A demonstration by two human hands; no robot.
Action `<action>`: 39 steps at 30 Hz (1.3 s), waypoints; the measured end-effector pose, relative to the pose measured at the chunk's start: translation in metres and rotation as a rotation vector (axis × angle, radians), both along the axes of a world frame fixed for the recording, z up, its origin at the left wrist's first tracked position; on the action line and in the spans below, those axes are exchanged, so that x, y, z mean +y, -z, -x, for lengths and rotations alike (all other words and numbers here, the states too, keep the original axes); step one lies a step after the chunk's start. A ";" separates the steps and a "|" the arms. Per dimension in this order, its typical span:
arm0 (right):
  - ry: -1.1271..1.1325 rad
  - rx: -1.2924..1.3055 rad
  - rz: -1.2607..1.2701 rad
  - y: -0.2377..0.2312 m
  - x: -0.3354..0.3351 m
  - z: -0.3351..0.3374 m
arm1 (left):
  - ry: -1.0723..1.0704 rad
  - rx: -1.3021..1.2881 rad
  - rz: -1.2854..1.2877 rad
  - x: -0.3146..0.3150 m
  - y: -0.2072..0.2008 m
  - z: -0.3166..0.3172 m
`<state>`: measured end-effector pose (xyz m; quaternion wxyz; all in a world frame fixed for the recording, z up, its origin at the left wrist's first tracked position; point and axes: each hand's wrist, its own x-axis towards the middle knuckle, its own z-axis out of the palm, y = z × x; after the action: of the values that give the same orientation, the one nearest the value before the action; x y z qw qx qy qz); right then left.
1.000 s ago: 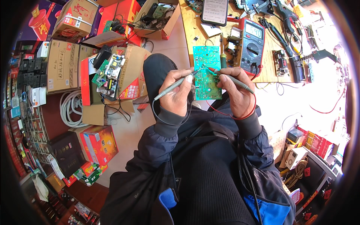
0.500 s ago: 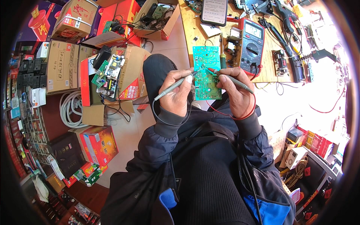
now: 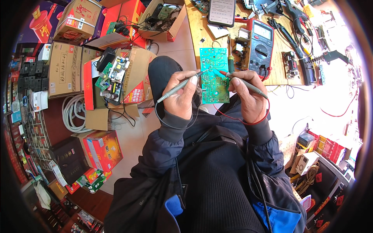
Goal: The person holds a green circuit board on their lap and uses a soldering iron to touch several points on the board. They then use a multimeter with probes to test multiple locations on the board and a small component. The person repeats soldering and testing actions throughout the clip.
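A green circuit board (image 3: 215, 87) stands upright in the picture between my hands, its long side running away from me. My left hand (image 3: 180, 93) is closed around a grey test probe (image 3: 173, 91) with a black lead, its tip over the left part of the board. In my right hand (image 3: 250, 95) is a grey probe with a red tip section (image 3: 248, 85) and a red lead, pointing at the board's upper middle. Whether either tip touches the board is too small to tell. The red-framed multimeter (image 3: 260, 46) lies on the bench beyond my right hand.
A phone (image 3: 221, 13) and a screwdriver-like tool with a green handle (image 3: 231, 64) lie on the wooden bench (image 3: 200, 35). Pliers-like tools and cables sit at its right. Left of my knee, an open box (image 3: 134, 72) holds circuit boards; coiled grey hose (image 3: 74, 112) lies below it.
Both hands have shifted slightly, the left one leftward and the right one rightward, drawing the probe tips a little apart. The meter's large digits no longer show clearly.
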<state>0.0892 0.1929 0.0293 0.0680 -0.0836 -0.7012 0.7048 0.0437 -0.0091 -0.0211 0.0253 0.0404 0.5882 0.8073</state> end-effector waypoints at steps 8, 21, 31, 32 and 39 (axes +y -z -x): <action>-0.016 -0.020 0.013 -0.001 0.000 -0.002 | 0.008 0.003 0.044 0.002 0.000 0.007; -0.055 -0.018 0.003 0.001 0.002 -0.002 | 0.003 -0.011 0.037 0.003 -0.006 0.007; -0.076 -0.054 -0.026 -0.001 0.002 -0.002 | 0.003 -0.013 0.039 0.003 -0.004 0.007; -0.078 -0.063 -0.021 -0.001 0.002 -0.002 | 0.001 -0.017 0.038 0.003 -0.004 0.007; -0.068 -0.068 -0.014 0.001 0.002 -0.001 | 0.004 -0.016 0.028 0.003 -0.002 0.008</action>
<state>0.0901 0.1944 0.0279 0.0207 -0.0831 -0.7105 0.6985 0.0361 -0.0061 -0.0187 0.0319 0.0347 0.5992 0.7992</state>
